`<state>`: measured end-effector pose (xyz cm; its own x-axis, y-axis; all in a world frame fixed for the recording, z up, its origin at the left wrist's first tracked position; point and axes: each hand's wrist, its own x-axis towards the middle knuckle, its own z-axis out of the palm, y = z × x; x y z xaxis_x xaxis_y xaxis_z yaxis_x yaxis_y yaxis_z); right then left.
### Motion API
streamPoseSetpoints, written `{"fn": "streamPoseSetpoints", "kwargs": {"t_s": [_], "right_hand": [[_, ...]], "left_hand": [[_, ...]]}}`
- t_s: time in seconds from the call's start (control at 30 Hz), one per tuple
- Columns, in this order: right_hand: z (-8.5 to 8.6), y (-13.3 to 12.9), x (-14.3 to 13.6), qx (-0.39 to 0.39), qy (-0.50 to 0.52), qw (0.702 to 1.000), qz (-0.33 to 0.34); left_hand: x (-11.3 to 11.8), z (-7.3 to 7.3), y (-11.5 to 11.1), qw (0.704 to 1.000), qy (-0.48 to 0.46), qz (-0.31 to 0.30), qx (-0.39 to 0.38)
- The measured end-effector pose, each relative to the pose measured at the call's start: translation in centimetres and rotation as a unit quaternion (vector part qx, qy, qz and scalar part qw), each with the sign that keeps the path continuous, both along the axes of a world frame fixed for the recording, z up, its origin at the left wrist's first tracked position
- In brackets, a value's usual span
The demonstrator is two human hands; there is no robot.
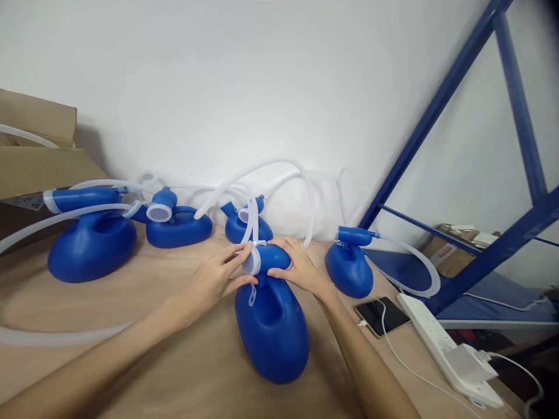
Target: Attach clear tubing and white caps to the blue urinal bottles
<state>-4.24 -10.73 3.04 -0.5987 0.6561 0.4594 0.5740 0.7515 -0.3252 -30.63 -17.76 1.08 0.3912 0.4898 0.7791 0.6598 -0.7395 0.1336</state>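
At lower centre of the frame we see a blue container lying on the worktop, its neck pointing away from us. Our left hand meets the neck from the left, its fingers closed on the white cap at the neck's mouth. Our right hand grips the neck from the right, fingers wrapped over the blue spout. A white tube rises from the neck and arcs toward the wall.

At lower right, a phone lies beside a white power strip with a charger plugged in.

Farther back, four more blue containers stand along the wall: one right of centre, one behind the hands, one at centre left and the largest at far left. A cardboard box occupies the upper left; a blue rack frame fills the right.
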Motion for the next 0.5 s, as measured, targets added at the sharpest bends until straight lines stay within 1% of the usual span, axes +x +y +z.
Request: {"fn": "streamPoseSetpoints", "kwargs": {"t_s": [0.13, 0.3, 0.4, 0.5], "right_hand": [[0.7, -0.3, 0.3, -0.025, 0.006, 1.0, 0.003], [1.3, -0.9, 0.1, -0.034, 0.008, 0.999, -0.002], [1.5, -1.0, -0.1, -0.04, 0.008, 0.999, -0.015], [1.6, -1.0, -0.2, -0.044, 0.001, 0.999, -0.018]], "left_hand": [[-0.2, 0.4, -0.1, 0.998, 0.019, -0.003, -0.068], [-0.1, 0.6, -0.2, 0.992, -0.012, 0.0, -0.128], [-0.2, 0.6, 0.0, 0.99, -0.026, -0.002, -0.14], [-0.4, 0.6, 0.2, 0.991, -0.023, -0.005, -0.135]]}}
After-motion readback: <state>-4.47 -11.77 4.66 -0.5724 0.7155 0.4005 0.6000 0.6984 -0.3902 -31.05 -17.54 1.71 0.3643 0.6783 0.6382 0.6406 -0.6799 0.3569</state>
